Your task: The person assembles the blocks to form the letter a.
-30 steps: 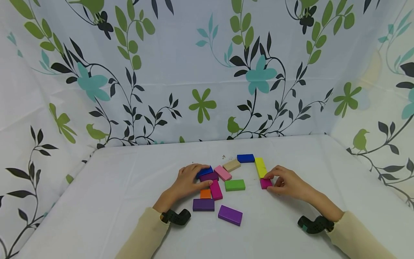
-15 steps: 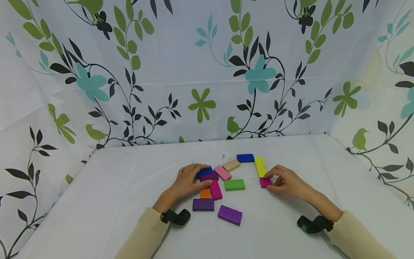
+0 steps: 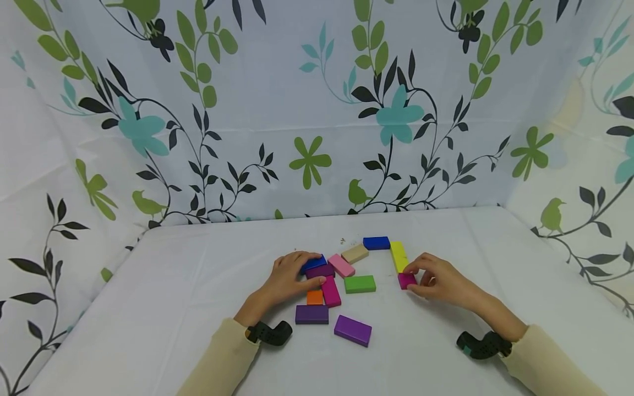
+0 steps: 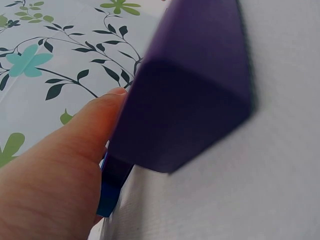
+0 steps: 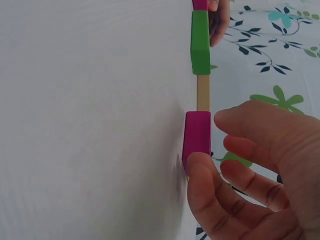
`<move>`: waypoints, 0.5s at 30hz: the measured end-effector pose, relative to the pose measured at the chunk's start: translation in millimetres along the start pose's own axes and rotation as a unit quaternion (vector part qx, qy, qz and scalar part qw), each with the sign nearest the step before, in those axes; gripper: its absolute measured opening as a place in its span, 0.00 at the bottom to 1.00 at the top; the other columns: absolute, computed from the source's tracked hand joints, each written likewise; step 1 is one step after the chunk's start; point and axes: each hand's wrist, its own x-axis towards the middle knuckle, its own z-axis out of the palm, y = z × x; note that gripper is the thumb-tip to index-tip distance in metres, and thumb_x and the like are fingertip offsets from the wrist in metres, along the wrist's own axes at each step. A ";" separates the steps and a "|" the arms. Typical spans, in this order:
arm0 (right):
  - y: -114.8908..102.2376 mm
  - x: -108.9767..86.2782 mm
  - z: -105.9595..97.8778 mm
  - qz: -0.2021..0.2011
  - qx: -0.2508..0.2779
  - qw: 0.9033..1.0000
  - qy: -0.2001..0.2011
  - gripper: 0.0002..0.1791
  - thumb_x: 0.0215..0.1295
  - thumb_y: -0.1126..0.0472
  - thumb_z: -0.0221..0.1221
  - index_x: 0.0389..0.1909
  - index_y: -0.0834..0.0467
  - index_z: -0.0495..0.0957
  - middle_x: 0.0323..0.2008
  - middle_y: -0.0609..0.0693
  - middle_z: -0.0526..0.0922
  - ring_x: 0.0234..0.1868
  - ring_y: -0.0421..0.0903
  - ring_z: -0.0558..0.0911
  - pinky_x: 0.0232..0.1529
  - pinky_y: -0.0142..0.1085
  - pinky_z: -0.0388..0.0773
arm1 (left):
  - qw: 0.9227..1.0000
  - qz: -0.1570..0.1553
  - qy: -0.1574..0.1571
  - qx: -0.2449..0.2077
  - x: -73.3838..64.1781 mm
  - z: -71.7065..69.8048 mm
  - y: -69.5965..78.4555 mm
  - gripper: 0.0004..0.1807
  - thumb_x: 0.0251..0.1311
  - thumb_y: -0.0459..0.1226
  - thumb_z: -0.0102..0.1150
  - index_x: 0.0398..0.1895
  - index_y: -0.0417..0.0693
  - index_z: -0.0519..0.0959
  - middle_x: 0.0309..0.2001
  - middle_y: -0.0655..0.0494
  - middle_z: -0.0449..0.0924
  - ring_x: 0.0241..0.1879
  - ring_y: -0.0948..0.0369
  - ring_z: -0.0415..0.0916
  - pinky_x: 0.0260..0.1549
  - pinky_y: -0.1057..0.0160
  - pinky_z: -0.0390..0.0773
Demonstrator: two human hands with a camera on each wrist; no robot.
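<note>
My left hand (image 3: 287,278) holds a blue block (image 3: 314,264), its fingers over the far edge and its thumb at a plum block (image 3: 320,270) beside it. The thumb tip also meets the top of a magenta block (image 3: 331,291). An orange block (image 3: 314,297) lies partly under that hand. On the right, my right hand (image 3: 437,279) pinches a second magenta block (image 5: 198,132) between thumb and index finger. In the right wrist view the thumb is close to one corner and the index finger touches the other end. This block adjoins the yellow block (image 3: 399,257).
A green block (image 3: 360,284) lies between the hands. Beyond it are pink (image 3: 340,265), tan (image 3: 355,253) and blue (image 3: 376,242) blocks. Two purple blocks, one dark (image 3: 311,314) and one brighter (image 3: 353,330), lie nearest me. A patterned curtain (image 3: 267,110) stands behind the white-covered table (image 3: 163,308).
</note>
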 end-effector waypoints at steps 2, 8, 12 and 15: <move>-0.3 0.3 0.9 -0.011 0.001 1.000 0.006 0.15 0.56 0.66 0.69 0.44 0.65 0.80 0.39 0.54 0.77 0.27 0.34 0.76 0.28 0.29 0.79 | 1.000 -0.001 -0.001 0.000 -0.3 0.0 0.3 0.33 0.61 0.55 0.60 0.68 0.55 0.69 0.68 0.47 0.66 0.70 0.45 0.55 0.66 0.38 0.47; -3.2 2.0 6.2 -0.049 0.010 0.999 0.019 0.12 0.57 0.67 0.67 0.42 0.63 0.80 0.36 0.53 0.78 0.27 0.35 0.74 0.27 0.28 0.78 | 1.000 -0.002 -0.002 -0.003 -0.5 -0.6 1.1 0.33 0.61 0.55 0.60 0.68 0.55 0.69 0.68 0.47 0.66 0.70 0.45 0.55 0.66 0.38 0.47; -7.1 2.7 10.9 -0.069 0.013 0.997 0.024 0.11 0.58 0.68 0.67 0.41 0.63 0.80 0.34 0.52 0.77 0.27 0.36 0.74 0.27 0.28 0.77 | 1.000 0.000 -0.002 -0.003 -0.5 -0.6 1.4 0.33 0.61 0.55 0.60 0.68 0.55 0.69 0.68 0.47 0.66 0.70 0.45 0.55 0.66 0.38 0.47; -11.1 3.6 14.2 -0.079 0.018 0.996 0.031 0.11 0.58 0.68 0.67 0.42 0.64 0.80 0.34 0.52 0.77 0.28 0.38 0.73 0.27 0.28 0.76 | 1.000 0.001 -0.003 -0.001 -0.2 -0.2 0.9 0.33 0.61 0.55 0.60 0.68 0.55 0.69 0.68 0.47 0.66 0.70 0.45 0.55 0.66 0.38 0.47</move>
